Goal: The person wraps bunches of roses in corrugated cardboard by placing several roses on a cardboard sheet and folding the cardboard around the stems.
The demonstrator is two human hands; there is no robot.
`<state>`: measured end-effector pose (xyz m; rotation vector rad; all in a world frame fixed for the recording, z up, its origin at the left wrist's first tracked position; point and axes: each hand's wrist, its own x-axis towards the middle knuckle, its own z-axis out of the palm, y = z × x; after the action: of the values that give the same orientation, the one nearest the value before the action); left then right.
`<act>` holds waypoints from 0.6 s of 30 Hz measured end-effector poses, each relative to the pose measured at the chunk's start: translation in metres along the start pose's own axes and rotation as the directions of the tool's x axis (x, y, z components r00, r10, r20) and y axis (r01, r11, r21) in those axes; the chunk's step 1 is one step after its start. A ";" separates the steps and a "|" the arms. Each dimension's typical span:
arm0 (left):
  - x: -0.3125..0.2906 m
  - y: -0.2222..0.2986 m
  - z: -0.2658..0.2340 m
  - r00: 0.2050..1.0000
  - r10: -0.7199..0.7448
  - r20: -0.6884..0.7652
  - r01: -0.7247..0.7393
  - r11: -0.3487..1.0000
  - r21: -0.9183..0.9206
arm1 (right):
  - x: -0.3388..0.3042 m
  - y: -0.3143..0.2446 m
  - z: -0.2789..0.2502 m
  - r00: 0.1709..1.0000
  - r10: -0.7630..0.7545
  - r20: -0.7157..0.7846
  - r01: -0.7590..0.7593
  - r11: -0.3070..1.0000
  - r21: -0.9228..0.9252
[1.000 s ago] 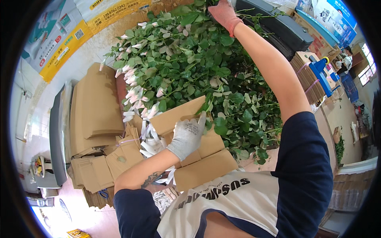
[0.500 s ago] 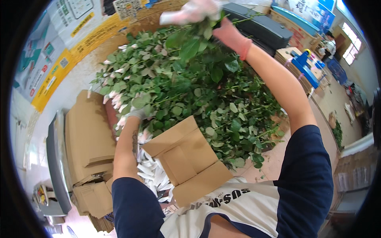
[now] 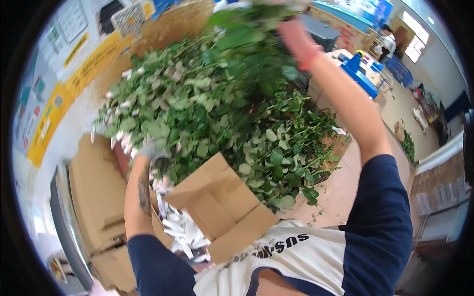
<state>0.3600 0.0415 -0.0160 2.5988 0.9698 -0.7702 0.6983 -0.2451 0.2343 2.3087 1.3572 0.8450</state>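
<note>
My right hand (image 3: pixel 295 40), in a pink glove, is raised at the top right and closed round a bunch of leafy rose stems (image 3: pixel 249 49). That bunch is smeared by motion, and its upper end runs out of the picture. My left hand (image 3: pixel 153 149), in a pale grey glove, is at the left front edge of a wide heap of rose stems (image 3: pixel 192 103). Its fingers are blurred among the leaves, so their grip is hidden. Pale pink buds in white sleeves (image 3: pixel 126 140) stick out along the heap's left side, beside this hand.
An open cardboard box (image 3: pixel 222 202) stands close to my body. Left of it lie loose white sleeves (image 3: pixel 185 232). Flattened cartons (image 3: pixel 96 182) lean at the left. At the back right are a blue tape dispenser (image 3: pixel 359 74) and a dark case (image 3: pixel 321 33). Another person (image 3: pixel 387 42) is far off.
The bunch in my right hand has swung, and its wrapped flower end has left the picture at the top. My left hand has shifted slightly left and down. The whole view has shifted a little.
</note>
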 end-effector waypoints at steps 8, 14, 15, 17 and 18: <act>-0.008 0.078 -0.010 0.840 -0.112 -0.531 0.047 0.990 -0.135 | 0.022 -0.118 -0.018 0.952 0.071 -0.297 0.237 0.442 0.865; 0.014 0.064 0.019 0.797 -0.148 -0.586 0.171 0.985 -0.016 | 0.015 -0.088 0.015 0.859 -0.052 -0.509 0.278 0.883 0.378; 0.011 0.069 0.018 0.820 -0.174 -0.545 0.208 0.978 0.002 | 0.022 -0.080 0.032 0.866 0.090 -0.493 0.175 0.868 0.465; 0.018 0.082 0.023 0.862 -0.207 -0.463 0.251 0.967 0.033 | 0.020 -0.042 0.053 0.912 0.122 -0.392 0.199 0.704 0.682; 0.026 0.081 0.025 0.852 -0.183 -0.490 0.241 0.969 0.059 | 0.027 -0.027 0.072 0.883 0.309 -0.353 0.246 0.337 0.909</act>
<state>0.4210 -0.0153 -0.0464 2.8886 1.4063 -0.2150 0.7364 -0.2072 0.1725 3.0703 2.6082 0.7205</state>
